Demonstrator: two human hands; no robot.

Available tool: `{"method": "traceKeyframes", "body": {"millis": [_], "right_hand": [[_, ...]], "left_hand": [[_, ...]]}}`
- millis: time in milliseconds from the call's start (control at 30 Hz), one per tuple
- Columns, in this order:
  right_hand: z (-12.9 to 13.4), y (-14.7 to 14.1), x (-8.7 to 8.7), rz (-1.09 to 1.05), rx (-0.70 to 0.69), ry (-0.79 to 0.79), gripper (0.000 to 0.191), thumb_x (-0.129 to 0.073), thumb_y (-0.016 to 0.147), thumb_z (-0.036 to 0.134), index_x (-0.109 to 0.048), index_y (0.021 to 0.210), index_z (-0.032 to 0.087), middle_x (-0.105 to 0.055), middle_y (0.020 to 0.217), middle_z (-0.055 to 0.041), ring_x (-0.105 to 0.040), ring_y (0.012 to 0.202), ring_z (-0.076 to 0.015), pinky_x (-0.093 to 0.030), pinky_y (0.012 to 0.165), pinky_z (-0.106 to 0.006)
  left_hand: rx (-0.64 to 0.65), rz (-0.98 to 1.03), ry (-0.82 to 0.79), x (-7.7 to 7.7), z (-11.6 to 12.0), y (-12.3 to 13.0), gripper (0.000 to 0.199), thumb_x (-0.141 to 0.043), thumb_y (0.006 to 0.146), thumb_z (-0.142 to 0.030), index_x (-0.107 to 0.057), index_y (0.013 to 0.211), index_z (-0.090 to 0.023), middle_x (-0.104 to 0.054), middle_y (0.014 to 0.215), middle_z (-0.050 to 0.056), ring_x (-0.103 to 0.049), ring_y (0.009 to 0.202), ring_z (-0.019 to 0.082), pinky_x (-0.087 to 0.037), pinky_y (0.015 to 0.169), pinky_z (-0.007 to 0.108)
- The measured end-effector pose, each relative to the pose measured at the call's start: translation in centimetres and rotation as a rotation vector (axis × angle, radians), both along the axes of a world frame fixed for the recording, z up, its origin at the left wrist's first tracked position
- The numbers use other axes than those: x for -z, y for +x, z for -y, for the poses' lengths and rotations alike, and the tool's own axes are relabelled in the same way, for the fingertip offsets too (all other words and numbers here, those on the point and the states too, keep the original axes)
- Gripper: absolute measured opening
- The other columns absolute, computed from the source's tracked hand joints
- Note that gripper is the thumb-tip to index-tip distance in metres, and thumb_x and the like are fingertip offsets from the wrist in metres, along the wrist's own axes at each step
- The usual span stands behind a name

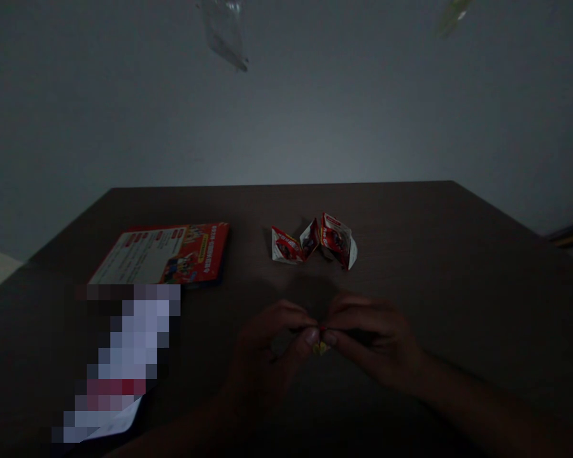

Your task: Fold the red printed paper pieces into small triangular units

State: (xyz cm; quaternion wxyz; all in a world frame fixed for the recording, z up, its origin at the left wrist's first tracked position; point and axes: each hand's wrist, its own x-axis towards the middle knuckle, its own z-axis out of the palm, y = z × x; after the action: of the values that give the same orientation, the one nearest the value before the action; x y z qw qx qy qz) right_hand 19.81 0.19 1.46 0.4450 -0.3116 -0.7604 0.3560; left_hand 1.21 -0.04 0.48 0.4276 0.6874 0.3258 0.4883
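Note:
Both hands meet at the near middle of the dark table, fingertip to fingertip. My left hand is closed in a pinch on a small red and yellow piece. From the other side my right hand pinches the same piece between thumb and fingers. The fingers cover most of it, and the dim light hides its kind. Just beyond the hands, apart from them, a zigzag-folded strip of red and white printed paper stands on the table.
A red and white printed booklet lies at the left. Nearer me is a bright, pixelated device, perhaps a phone. The brown table reaches a pale wall, where a clear plastic bag shows at the top.

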Motion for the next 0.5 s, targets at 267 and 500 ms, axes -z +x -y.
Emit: {"method": "traceKeyframes", "body": {"millis": [267,500], "right_hand": [[-0.05,0.19,-0.16,-0.025,0.013,-0.029,0.011,-0.062,0.082,0.009,-0.072,0.083,0.012,-0.062,0.073,-0.0069,-0.059,0.067,-0.0151,-0.046,0.056,-0.027],[-0.06,0.47,0.22,-0.103,0.214,-0.062,0.010,-0.064,0.081,0.012,-0.071,0.083,0.019,-0.062,0.077,-0.0026,-0.059,0.069,-0.0127,-0.046,0.057,-0.022]], "left_hand": [[-0.055,-0.005,-0.075,-0.32,0.08,-0.02,0.011,-0.057,0.083,-0.011,-0.065,0.080,-0.019,-0.061,0.078,0.000,-0.059,0.073,0.013,-0.046,0.065,0.023],[-0.196,-0.030,-0.165,0.28,-0.30,-0.34,0.008,-0.055,0.085,-0.018,-0.061,0.081,-0.021,-0.059,0.079,-0.002,-0.055,0.074,0.012,-0.043,0.065,0.021]]}}
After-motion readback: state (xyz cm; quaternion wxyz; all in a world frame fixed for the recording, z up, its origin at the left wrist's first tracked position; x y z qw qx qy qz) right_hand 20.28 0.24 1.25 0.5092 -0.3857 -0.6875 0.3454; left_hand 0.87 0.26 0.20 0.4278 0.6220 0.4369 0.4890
